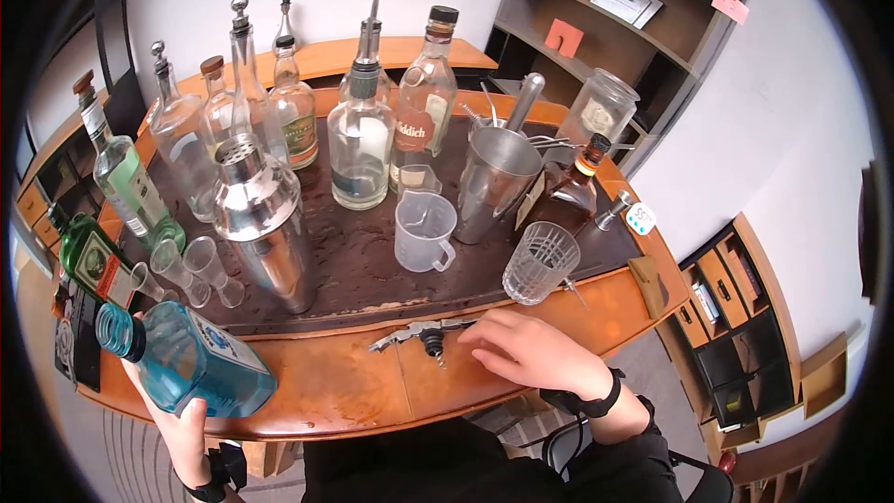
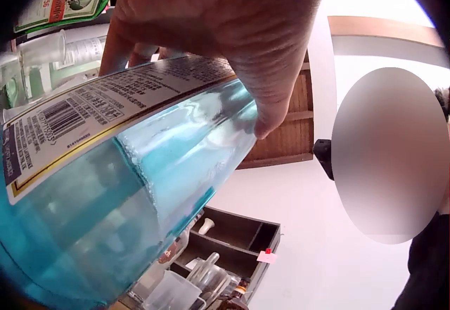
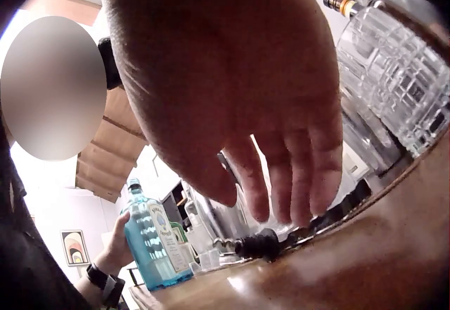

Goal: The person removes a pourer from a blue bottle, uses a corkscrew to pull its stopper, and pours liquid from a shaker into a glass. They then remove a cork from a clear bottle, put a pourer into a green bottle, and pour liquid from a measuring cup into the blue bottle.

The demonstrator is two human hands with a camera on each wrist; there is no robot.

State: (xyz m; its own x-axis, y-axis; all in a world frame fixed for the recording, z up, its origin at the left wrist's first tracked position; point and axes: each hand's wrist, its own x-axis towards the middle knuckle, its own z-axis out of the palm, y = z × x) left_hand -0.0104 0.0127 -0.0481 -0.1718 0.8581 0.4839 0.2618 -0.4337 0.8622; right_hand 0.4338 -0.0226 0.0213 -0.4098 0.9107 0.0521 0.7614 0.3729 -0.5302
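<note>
My left hand (image 1: 177,414) grips a blue glass bottle (image 1: 209,363) at the table's front left, the thumb showing on its near side. The bottle's neck is uncapped, and its printed back label (image 2: 119,106) fills much of the left wrist view. My right hand (image 1: 535,349) is held low over the front edge, palm down, fingers loosely extended and holding nothing. Just beside its fingertips lie a metal corkscrew (image 1: 410,331) and a black pour spout (image 1: 433,343). In the right wrist view the fingers overlap the corkscrew, with the pour spout (image 3: 259,245) in front.
Behind the hands stand a steel shaker (image 1: 265,233), a plastic measuring jug (image 1: 426,233), a mixing tin (image 1: 498,177) and a cut-glass tumbler (image 1: 540,264). Several small glasses (image 1: 186,270) and a green bottle (image 1: 93,256) are at the left. Tall bottles (image 1: 363,144) line the back.
</note>
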